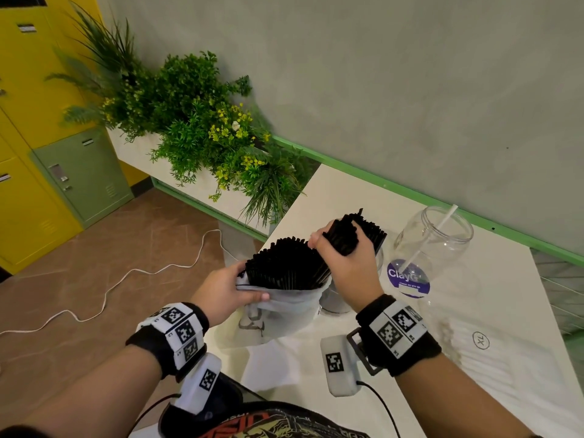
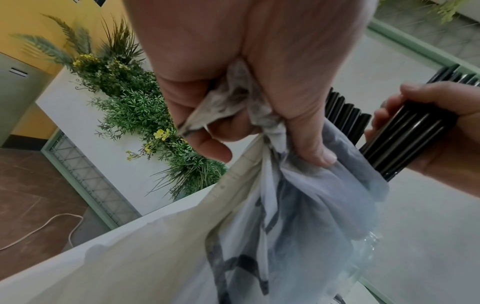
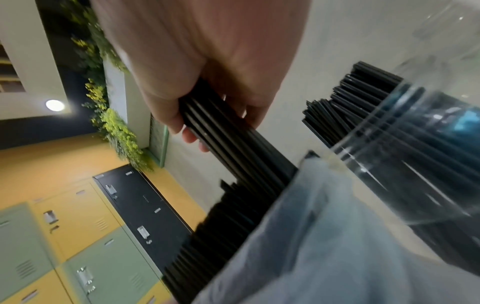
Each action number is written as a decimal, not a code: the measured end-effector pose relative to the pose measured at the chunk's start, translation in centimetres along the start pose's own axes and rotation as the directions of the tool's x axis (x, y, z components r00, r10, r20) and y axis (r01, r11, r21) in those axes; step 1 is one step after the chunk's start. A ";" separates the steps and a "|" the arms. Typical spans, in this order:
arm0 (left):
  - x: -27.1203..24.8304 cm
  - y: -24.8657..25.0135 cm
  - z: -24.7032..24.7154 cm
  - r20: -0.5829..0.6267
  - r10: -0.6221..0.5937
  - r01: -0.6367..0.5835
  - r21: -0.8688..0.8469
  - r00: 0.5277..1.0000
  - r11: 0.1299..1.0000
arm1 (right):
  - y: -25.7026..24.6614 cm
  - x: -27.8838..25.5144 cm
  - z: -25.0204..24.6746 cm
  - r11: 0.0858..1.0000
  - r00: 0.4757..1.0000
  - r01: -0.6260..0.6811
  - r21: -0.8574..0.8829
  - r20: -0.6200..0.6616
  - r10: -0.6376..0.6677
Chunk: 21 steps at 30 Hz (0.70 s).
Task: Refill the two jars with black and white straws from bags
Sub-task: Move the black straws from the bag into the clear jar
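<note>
My left hand point(image 1: 228, 289) grips the crumpled rim of a thin grey-white bag point(image 1: 284, 306) that stands on the white table point(image 1: 316, 197); the grip shows close up in the left wrist view point(image 2: 246, 107). Many black straws point(image 1: 286, 265) fan out of the bag's mouth. My right hand point(image 1: 346, 263) holds a bundle of black straws point(image 1: 344, 237), its lower ends still in the bag point(image 3: 337, 236). Just behind stands a clear jar point(image 3: 420, 156) with black straws in it, mostly hidden in the head view. A second clear jar point(image 1: 433, 245) to the right holds one white straw point(image 1: 444, 222).
A flat clear bag of white straws point(image 1: 505, 368) marked XL lies on the table at the right. A planter with green plants point(image 1: 202, 128) stands off the table's left end. Yellow and green lockers point(image 1: 41, 147) and a white cable point(image 1: 126, 279) on the floor are at the left.
</note>
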State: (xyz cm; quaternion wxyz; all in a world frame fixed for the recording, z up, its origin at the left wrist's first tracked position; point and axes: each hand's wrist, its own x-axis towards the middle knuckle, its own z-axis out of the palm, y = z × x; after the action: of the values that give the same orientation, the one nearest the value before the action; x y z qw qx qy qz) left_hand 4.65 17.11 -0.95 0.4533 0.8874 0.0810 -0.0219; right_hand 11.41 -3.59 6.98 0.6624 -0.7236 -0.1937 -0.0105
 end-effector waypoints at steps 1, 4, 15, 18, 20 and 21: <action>0.0 0.0 -0.1 0.000 0.001 -0.001 0.002 1.000 1.000 | -0.7 0.4 0.0 1.000 0.999 0.016 0.018 -0.033 -0.015; 0.1 0.0 -0.2 0.010 0.002 -0.002 0.016 1.000 1.000 | -2.4 1.8 -0.4 0.991 0.994 0.065 0.120 -0.100 -0.053; 0.1 0.6 -0.6 0.047 -0.009 0.008 0.018 0.999 1.000 | -4.7 4.3 -2.3 0.976 0.959 0.198 0.087 -0.221 -0.175; 0.3 0.3 -0.7 0.043 -0.016 0.015 0.025 0.999 1.000 | -5.5 4.7 -2.9 0.975 0.952 0.205 0.090 -0.249 -0.177; 0.3 0.2 -0.8 0.045 -0.033 0.031 0.045 0.998 0.999 | -6.0 5.1 -3.4 0.972 0.946 0.210 0.103 -0.271 -0.176; 0.4 0.1 -0.9 0.040 -0.034 0.032 0.062 0.999 0.998 | -6.2 5.3 -3.8 0.971 0.943 0.215 0.109 -0.280 -0.178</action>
State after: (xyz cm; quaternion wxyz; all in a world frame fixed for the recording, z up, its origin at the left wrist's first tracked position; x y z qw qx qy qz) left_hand 4.99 17.77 -0.39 0.4271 0.8987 0.0855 -0.0502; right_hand 15.37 -5.52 14.85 0.7265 -0.6450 -0.1738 -0.1610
